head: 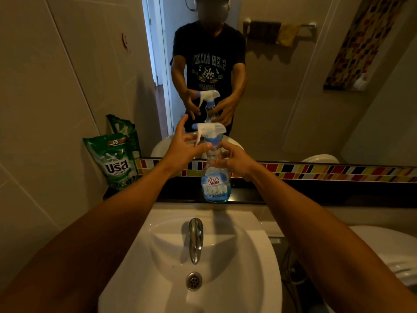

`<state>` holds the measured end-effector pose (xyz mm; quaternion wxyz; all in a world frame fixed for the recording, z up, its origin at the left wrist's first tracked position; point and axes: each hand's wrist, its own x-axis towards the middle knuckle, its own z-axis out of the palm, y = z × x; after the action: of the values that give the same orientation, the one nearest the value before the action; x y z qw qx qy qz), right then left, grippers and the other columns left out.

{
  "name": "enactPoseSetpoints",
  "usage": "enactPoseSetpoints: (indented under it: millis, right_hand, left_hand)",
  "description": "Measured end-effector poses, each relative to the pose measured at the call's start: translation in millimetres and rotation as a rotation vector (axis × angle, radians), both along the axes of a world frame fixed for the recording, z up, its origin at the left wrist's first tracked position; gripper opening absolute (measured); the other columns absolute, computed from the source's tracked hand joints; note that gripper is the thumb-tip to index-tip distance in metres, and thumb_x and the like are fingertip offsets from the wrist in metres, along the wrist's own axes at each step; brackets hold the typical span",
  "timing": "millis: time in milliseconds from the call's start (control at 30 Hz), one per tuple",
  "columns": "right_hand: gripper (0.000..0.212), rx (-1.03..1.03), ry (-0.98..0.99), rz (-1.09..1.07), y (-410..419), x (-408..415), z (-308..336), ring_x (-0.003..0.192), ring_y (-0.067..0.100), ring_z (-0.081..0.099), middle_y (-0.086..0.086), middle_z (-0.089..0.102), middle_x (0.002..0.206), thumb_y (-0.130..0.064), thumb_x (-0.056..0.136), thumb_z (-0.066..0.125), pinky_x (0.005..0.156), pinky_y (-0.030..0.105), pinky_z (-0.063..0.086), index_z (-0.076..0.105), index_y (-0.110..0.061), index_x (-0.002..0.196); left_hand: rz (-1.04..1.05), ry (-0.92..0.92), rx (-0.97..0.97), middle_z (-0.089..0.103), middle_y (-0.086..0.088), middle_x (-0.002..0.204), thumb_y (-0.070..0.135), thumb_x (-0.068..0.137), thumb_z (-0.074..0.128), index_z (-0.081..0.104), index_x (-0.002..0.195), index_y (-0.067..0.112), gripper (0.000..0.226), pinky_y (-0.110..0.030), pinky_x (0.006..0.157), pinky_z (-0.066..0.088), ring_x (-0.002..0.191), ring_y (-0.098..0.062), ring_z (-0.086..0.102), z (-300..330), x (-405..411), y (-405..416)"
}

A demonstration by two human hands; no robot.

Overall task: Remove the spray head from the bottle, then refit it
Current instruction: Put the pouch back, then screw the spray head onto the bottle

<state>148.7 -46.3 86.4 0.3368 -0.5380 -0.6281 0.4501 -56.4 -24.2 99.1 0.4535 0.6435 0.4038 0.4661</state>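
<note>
A clear spray bottle (214,186) with blue liquid and a blue-and-white label stands upright on the dark ledge (293,195) behind the sink. Its white spray head (209,129) with a blue collar sits on the neck, nozzle pointing left. My left hand (182,147) hovers beside the trigger with fingers spread and the thumb tip against the blue collar. My right hand (234,161) curls around the bottle's neck just below the collar, thumb above and fingers below. The mirror repeats both hands and the bottle.
A green detergent pouch (115,163) leans on the wall at the ledge's left end. Below me is the white sink (259,256) with a chrome tap (195,238). A mirror (293,86) rises behind the ledge above a coloured tile strip (338,171). A toilet (388,249) stands at right.
</note>
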Motion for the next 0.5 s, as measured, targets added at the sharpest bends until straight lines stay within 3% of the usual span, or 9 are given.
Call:
enactPoseSetpoints:
  millis: [67, 167, 300, 367, 500]
  right_hand:
    - [0.048, 0.002, 0.013, -0.027, 1, 4, -8, 0.108, 0.029, 0.072, 0.013, 0.073, 0.112, -0.007, 0.090, 0.077, 0.096, 0.051, 0.060, 0.060, -0.019, 0.134]
    - [0.054, 0.002, 0.031, -0.054, 3, 9, -19, 0.114, 0.031, 0.069, 0.017, 0.069, 0.122, -0.003, 0.091, 0.075, 0.096, 0.049, 0.060, 0.058, -0.023, 0.138]
    - [0.062, 0.009, 0.033, -0.100, 11, 16, -36, 0.121, 0.032, 0.065, 0.018, 0.066, 0.129, -0.002, 0.092, 0.074, 0.100, 0.051, 0.058, 0.052, -0.022, 0.146]
    - [0.063, 0.006, 0.043, -0.117, 16, 21, -44, 0.121, 0.030, 0.066, 0.017, 0.066, 0.130, -0.002, 0.092, 0.074, 0.101, 0.051, 0.058, 0.051, -0.023, 0.147]
    - [0.062, -0.006, 0.076, -0.117, 27, 32, -56, 0.118, 0.022, 0.066, 0.011, 0.065, 0.133, -0.002, 0.095, 0.070, 0.099, 0.046, 0.058, 0.048, -0.022, 0.149]
  left_hand:
    - [0.071, 0.006, -0.094, 0.055, 0.000, 0.132, 0.026, 0.087, 0.077, 0.019, 0.158, 0.029, 0.092, -0.026, 0.082, 0.054, 0.119, -0.017, 0.058, -16, 1, -10]
    - [0.102, 0.021, -0.221, 0.057, 0.004, 0.124, 0.024, 0.092, 0.071, 0.036, 0.151, 0.020, 0.069, -0.025, 0.079, 0.050, 0.117, -0.018, 0.057, -51, 4, -18]
    - [0.088, 0.098, -0.356, 0.051, -0.003, 0.145, 0.023, 0.096, 0.066, 0.043, 0.149, 0.018, 0.058, -0.041, 0.098, 0.050, 0.131, -0.027, 0.052, -95, 17, -20]
    - [0.060, 0.093, -0.378, 0.048, 0.001, 0.145, 0.019, 0.099, 0.062, 0.046, 0.148, 0.019, 0.051, -0.046, 0.103, 0.046, 0.134, -0.027, 0.048, -108, 29, -20]
    - [-0.038, 0.066, -0.452, 0.051, 0.008, 0.129, 0.009, 0.103, 0.052, 0.042, 0.149, 0.019, 0.048, -0.027, 0.089, 0.045, 0.119, -0.010, 0.049, -116, 58, -16]
